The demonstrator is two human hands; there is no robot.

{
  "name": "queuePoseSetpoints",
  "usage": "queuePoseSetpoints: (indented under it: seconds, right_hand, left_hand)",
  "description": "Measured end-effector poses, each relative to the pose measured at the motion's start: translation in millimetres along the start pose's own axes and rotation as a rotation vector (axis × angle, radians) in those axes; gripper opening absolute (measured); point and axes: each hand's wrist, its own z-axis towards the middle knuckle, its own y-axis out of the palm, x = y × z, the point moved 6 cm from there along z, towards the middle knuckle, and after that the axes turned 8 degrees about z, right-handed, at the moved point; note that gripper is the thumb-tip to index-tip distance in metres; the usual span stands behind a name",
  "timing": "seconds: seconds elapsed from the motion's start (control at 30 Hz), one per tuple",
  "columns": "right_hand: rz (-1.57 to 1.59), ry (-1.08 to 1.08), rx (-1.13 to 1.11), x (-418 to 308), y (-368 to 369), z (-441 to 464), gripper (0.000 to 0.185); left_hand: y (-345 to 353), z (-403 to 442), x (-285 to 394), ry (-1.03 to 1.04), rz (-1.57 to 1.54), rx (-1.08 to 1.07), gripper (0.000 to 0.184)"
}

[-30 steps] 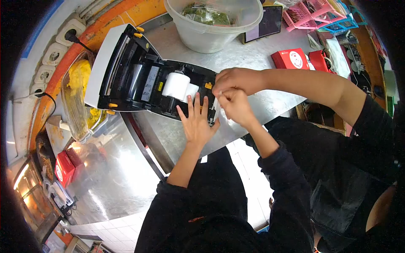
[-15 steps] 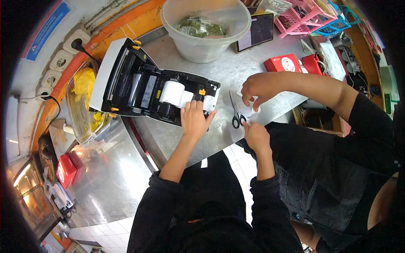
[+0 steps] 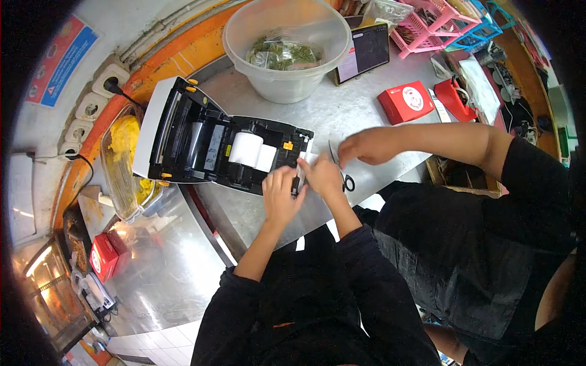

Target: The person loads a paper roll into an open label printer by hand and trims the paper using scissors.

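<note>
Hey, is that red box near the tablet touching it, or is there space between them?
Apart. The head view shows bare steel counter between the red box and the lower edge of the tablet.

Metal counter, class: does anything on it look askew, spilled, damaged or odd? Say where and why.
No spill or damage shows, but the printer oddly has its lid up, baring the paper roll; with left hand and right hand at its front, that seems deliberate. Scissors lie loose beside a co-worker's hand.
</note>
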Motion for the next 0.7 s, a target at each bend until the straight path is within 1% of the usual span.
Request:
queuePoseSetpoints:
  seconds: [0.03,0.07,0.1,0.17,0.2,0.23,0.3,0.33,0.4,0.43,0.5,0.53,0.7]
  right_hand:
    - [0.004,0.012,0.082,0.1,-4.0,-0.6,0.069]
    - [0.043,-0.022,0.042,-1.3,-1.9,-1.3,0.061]
    - [0.04,-0.025,0.038,0.0,-0.8,-1.1,0.061]
    - [0.104,-0.145,0.002,3.2,7.1,2.6,0.05]
    - [0.166,-0.221,-0.004,3.9,9.9,8.2,0.043]
    - [0.166,-0.22,-0.007,1.8,10.0,8.6,0.043]
    - [0.167,-0.316,0.011,-8.0,6.1,6.5,0.038]
    - [0.165,-0.317,0.012,-7.5,7.1,6.1,0.038]
    - [0.168,-0.394,0.095,-9.0,7.7,-0.2,0.034]
    - [0.166,-0.392,0.089,-10.0,9.2,-3.9,0.034]
    - [0.306,-0.334,0.121,-8.2,7.6,-8.6,0.033]
    - [0.342,-0.349,0.1,-6.7,9.3,-7.2,0.033]
    - [0.363,-0.342,0.088,2.0,14.4,-9.3,0.033]
  left_hand:
    - [-3.9,6.4,-6.2,-0.096,0.01,0.007,0.048]
    - [8.5,5.9,-14.7,-0.095,0.045,-0.094,0.063]
    - [10.3,5.5,-17.2,-0.101,0.046,-0.091,0.063]
    - [16.2,3.9,-16.7,-0.053,0.154,-0.12,0.063]
    - [17.9,2.8,-18.7,-0.066,0.147,-0.111,0.064]
    - [17.7,2.3,-18.9,-0.069,0.148,-0.112,0.064]
    - [16.8,2.8,-18.0,-0.082,0.149,-0.104,0.061]
    - [15.1,3.9,-16.5,-0.082,0.148,-0.102,0.061]
    - [13.1,2.1,-16.5,-0.094,0.147,-0.137,0.06]
    - [12.1,0.9,-16.7,-0.099,0.147,-0.14,0.06]
    - [11.1,0.8,-16.7,-0.092,0.139,-0.137,0.061]
    - [11.3,0.6,-17.6,-0.097,0.128,-0.141,0.062]
    - [10.6,-1.3,-16.9,-0.096,0.111,-0.125,0.06]
